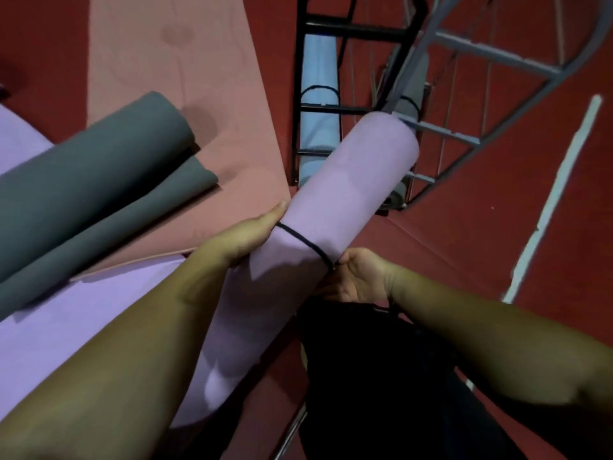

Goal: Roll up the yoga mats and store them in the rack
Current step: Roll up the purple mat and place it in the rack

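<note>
We hold the rolled lilac mat above the floor, its far end at the rack. Left hand presses flat-fingered; right hand pinches the black strap. We judge it soft, light foam, best gripped mid-roll.

A dark red floor fills the scene, crossed at the right by a slanting white painted line; black clothing shows at the bottom centre

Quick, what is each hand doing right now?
Left hand: open, flat against the side of the rolled purple mat.
Right hand: fingers curled under the mat, at the black strap.
</note>
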The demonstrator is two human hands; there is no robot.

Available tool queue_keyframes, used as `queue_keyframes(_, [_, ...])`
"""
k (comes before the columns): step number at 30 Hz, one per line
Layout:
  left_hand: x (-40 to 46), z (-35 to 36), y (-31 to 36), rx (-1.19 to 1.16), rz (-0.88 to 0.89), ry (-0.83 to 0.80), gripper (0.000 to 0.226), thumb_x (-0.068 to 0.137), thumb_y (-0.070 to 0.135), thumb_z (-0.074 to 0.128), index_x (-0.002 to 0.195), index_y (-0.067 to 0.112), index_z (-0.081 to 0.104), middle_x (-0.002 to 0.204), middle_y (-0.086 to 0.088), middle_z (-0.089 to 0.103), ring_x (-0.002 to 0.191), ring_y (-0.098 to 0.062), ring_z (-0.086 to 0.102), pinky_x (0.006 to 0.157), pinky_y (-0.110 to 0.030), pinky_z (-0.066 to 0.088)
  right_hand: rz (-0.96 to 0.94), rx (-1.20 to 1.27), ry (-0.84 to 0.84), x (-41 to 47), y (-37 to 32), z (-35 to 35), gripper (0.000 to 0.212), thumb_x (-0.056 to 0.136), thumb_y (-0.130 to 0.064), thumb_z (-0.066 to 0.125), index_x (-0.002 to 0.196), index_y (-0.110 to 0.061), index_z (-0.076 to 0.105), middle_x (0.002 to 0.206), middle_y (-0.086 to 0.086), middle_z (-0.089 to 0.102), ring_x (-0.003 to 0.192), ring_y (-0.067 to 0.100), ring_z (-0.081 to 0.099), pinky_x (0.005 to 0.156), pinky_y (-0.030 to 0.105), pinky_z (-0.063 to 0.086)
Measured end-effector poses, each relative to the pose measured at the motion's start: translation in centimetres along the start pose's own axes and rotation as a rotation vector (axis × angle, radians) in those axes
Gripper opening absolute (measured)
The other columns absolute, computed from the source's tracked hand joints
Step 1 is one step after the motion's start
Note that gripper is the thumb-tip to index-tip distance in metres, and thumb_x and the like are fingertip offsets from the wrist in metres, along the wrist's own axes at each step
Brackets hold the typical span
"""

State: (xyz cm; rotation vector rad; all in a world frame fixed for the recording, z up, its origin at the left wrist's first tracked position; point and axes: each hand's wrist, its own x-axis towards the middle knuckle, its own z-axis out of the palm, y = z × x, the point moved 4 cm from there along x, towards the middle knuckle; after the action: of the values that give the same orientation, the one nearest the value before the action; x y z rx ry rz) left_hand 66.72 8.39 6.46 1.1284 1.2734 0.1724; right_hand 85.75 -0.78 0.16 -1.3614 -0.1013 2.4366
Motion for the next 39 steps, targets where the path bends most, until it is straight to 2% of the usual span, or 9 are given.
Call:
queue_keyframes(2, [1.8, 1.0, -0.1, 0.02, -0.011, -0.025, 0.099, 0.067, 0.095, 0.043, 0.141, 0.029, 0.054, 0.146, 0.012, 0.049, 0.134, -0.009, 0.045, 0.12, -0.036, 0.026, 0.011, -0.008, 0.062, 0.0, 0.1, -1.5, 0.047, 0.087, -0.024, 0.038, 0.114, 0.001, 0.067, 0.115, 0.024, 0.066, 0.096, 0.036, 0.068, 0.083, 0.037, 0.056])
queue_keyframes(6, [3.1, 3.1, 1.9, 0.089, -0.008, -0.029, 0.065, 0.098, 0.064, 0.035, 0.145, 0.021, 0.048, 0.146, 0.005, 0.047, 0.133, -0.009, 0.041, 0.116, -0.029, 0.025, 0.027, 0.112, 0.164, 0.1, -0.4, -3.9, 0.037, 0.102, -0.022, 0.036, 0.123, 0.0, 0.057, 0.106, 0.013, 0.066, 0.079, 0.013, 0.072, 0.071, 0.027, 0.054])
queue_keyframes(13, [6.2, 6.1, 4.2, 0.184, -0.022, -0.003, 0.059, 0.103, 0.054, 0.031, 0.141, 0.015, 0.054, 0.134, 0.011, 0.05, 0.128, -0.007, 0.045, 0.113, -0.021, 0.026, -0.082, 0.047, 0.085, 1.1, -1.2, -8.4, 0.053, 0.1, -0.036, 0.033, 0.1, -0.008, 0.078, 0.103, 0.015, 0.073, 0.087, 0.03, 0.071, 0.077, 0.039, 0.056])
queue_keyframes(16, [6.9, 7.3, 5.6, 0.254, -0.028, -0.01, 0.061, 0.103, 0.057, 0.025, 0.138, 0.018, 0.056, 0.125, 0.007, 0.055, 0.118, -0.006, 0.046, 0.1, -0.017, 0.028, -0.114, 0.157, 0.016, 0.9, -1.4, -9.6, 0.05, 0.099, -0.04, 0.038, 0.11, -0.009, 0.075, 0.117, 0.015, 0.069, 0.106, 0.033, 0.064, 0.089, 0.045, 0.052])
queue_keyframes(20, [7.9, 8.5, 6.6, 0.304, -0.061, 0.008, 0.067, 0.098, 0.067, 0.022, 0.136, 0.024, 0.058, 0.131, 0.01, 0.055, 0.12, -0.01, 0.049, 0.106, -0.024, 0.029, -0.122, 0.214, 0.047, -0.2, -1.9, -10.7, 0.046, 0.097, -0.039, 0.045, 0.122, -0.006, 0.065, 0.135, 0.021, 0.052, 0.129, 0.042, 0.044, 0.109, 0.054, 0.033])
queue_keyframes(26, [9.4, 9.1, 6.2, 0.344, -0.118, 0.03, 0.075, 0.094, 0.074, 0.022, 0.137, 0.025, 0.058, 0.135, 0.007, 0.055, 0.124, -0.014, 0.05, 0.114, -0.031, 0.029, -0.095, 0.167, 0.108, 0.6, -2.4, -12.1, 0.072, 0.068, -0.044, 0.074, 0.13, -0.011, 0.055, 0.115, 0.025, 0.056, 0.098, 0.041, 0.058, 0.089, 0.049, 0.049])
queue_keyframes(30, [9.2, 8.8, 5.3, 0.289, -0.144, 0.082, 0.071, 0.098, 0.067, 0.023, 0.13, 0.019, 0.063, 0.122, 0.0, 0.06, 0.108, -0.016, 0.053, 0.098, -0.026, 0.033, -0.118, 0.235, 0.056, 1.5, -2.0, -11.9, 0.043, 0.079, -0.034, 0.058, 0.109, -0.005, 0.07, 0.113, 0.019, 0.067, 0.098, 0.038, 0.066, 0.079, 0.046, 0.058])
queue_keyframes(35, [9.2, 8.2, 4.8, 0.218, -0.216, 0.132, 0.083, 0.09, 0.079, 0.024, 0.111, 0.015, 0.073, 0.115, -0.01, 0.069, 0.102, -0.026, 0.064, 0.104, -0.038, 0.044, -0.184, 0.31, 0.047, 0.6, -2.8, -10.9, 0.037, 0.071, -0.02, 0.053, 0.102, -0.004, 0.065, 0.098, 0.019, 0.066, 0.085, 0.036, 0.068, 0.068, 0.041, 0.059])
queue_keyframes(39, [10.2, 9.2, 4.9, 0.14, -0.212, 0.135, 0.077, 0.093, 0.074, 0.025, 0.113, 0.013, 0.068, 0.101, -0.007, 0.067, 0.088, -0.018, 0.063, 0.089, -0.031, 0.043, -0.218, 0.327, 0.128, 0.8, -3.1, -12.0, 0.073, 0.059, -0.029, 0.073, 0.126, -0.002, 0.063, 0.134, 0.023, 0.058, 0.119, 0.044, 0.057, 0.106, 0.057, 0.04])
